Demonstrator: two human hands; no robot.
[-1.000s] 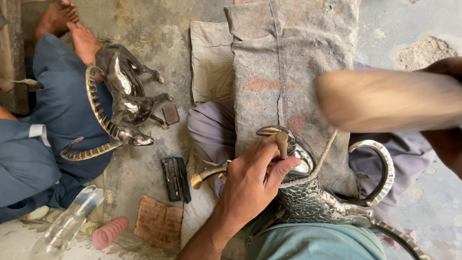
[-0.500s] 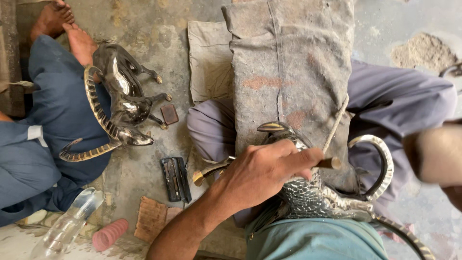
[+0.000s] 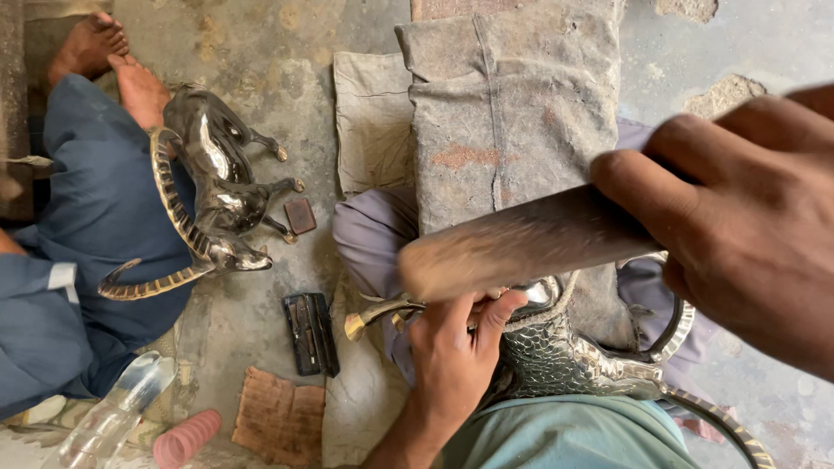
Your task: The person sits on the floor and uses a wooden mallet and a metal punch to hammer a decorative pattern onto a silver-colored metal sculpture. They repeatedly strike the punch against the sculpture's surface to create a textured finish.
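Rough concrete floor (image 3: 347, 52) carries, from the left, a seated co-worker's blue trousers (image 3: 87, 243), a finished metal antelope figure (image 3: 217, 200) and a small black tool case (image 3: 310, 333). At centre, the left hand (image 3: 456, 356) closes around an engraved metal figure (image 3: 556, 356) on the lap. Above it, the right hand (image 3: 747, 217) grips a blurred wooden mallet (image 3: 521, 247) just over that figure.

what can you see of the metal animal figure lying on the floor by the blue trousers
The figure is a horned animal of dark, shiny, silvery metal, lying on its side on the concrete floor. Its thin legs point right and end in brass-coloured hooves. Two long, ribbed, curved horns sweep back over the blue trousers, and its head points down-right. A bare foot sits close to its rump. No hand touches it.
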